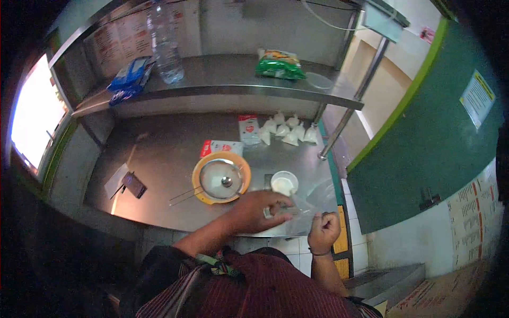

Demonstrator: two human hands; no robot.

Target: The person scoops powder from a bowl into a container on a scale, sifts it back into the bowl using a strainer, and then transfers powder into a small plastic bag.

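Note:
My left hand (260, 211) reaches in from the left and is closed on a clear plastic bag (301, 210) at the front edge of the steel table. My right hand (324, 232) is curled at the bag's right side, its fingertips pinching the film. Just beyond the bag stands a small white bowl (284, 182) with white powder in it, on a dark flat object only partly visible. Left of it, a metal sieve (216, 183) rests in an orange bowl (197, 192), with a round shiny metal piece (227, 182) inside.
Several tied bags of white powder (290, 137) stand at the back, beside red-and-white boxes (249, 130). A dark phone-like device (134, 184) lies at the left. Overhead, a steel shelf (222, 91) carries a water bottle (165, 47) and a green packet (279, 64). A green door (419, 159) is at right.

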